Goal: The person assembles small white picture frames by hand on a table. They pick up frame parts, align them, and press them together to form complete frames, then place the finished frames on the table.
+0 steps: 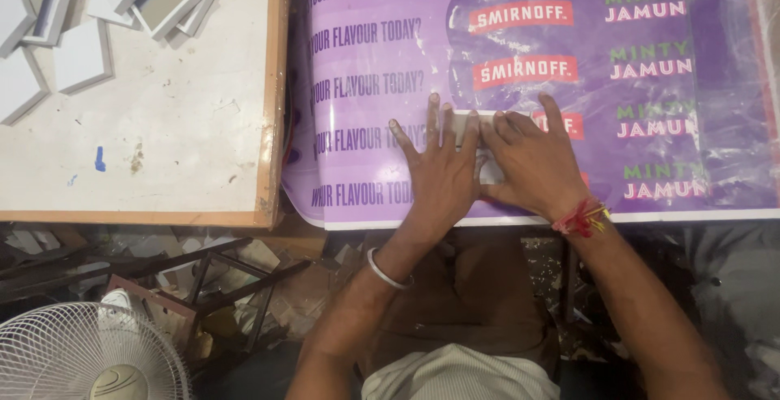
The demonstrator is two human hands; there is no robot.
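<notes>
**Head view: both hands pressing a small white piece onto a purple printed sheet**

Head camera looks straight down at a purple printed sheet (520, 83) with glossy film over it, lying flat on the work surface beside a white-topped table (187, 124) with a wooden rim. Both hands are flat on the sheet's lower middle, side by side and touching. The left hand (439, 168) has its fingers spread fairly wide and extended, palm down. The right hand (532, 160) has its fingers closer together, pointing up and to the left, overlapping the left hand's fingertips.

Between and beneath the two hands is a small white piece (465, 128), a strip or tool whose kind I cannot tell; only its top edge by the fingertips and a patch lower down show. It lies on the sheet under the fingers (445, 124), pinned flat rather than gripped in a closed fist.

As a judgement, the pressing sits about mid-sheet: printed rows lie above and to either side of the hands, and how much of the sheet is already smoothed cannot be read.

Small white and grey box-like pieces (122, 2) are scattered on the table's far corner. A white fan (89, 355) and a metal frame (203, 286) stand on the cluttered floor below.
</notes>
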